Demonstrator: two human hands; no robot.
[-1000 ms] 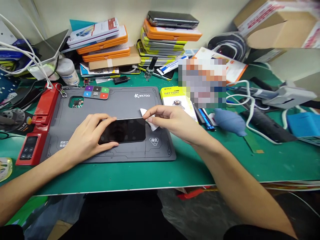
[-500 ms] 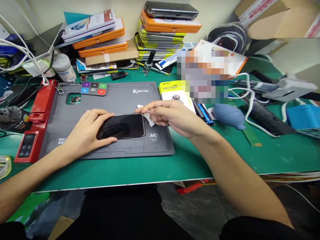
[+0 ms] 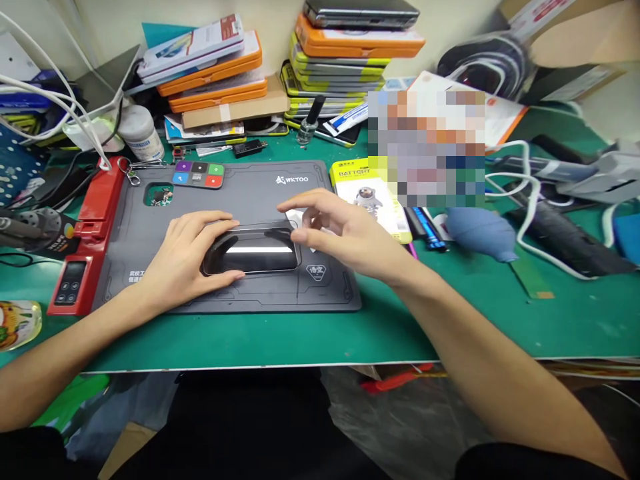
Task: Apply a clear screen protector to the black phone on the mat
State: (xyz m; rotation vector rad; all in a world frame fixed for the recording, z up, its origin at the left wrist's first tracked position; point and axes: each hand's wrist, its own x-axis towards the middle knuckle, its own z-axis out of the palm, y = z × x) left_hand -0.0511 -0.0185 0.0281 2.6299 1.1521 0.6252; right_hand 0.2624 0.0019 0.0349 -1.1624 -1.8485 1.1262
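A black phone lies screen up over the grey mat, a bright reflection across its glass. My left hand grips its left end, fingers along the far edge and thumb along the near edge. At the phone's right end is my right hand, thumb and index finger apart near the corner, the other fingers curled. A crumpled white tissue shows partly behind this hand; whether the curled fingers touch it is unclear.
A red device stands along the mat's left side. To the right lie a yellow and white battery box and a blue air blower. Stacked orange cases and a small bottle are behind the mat.
My right thumb and index finger have spread apart at the phone's right end. The phone's near edge looks lower than its far edge, and a bright reflection now crosses the screen.
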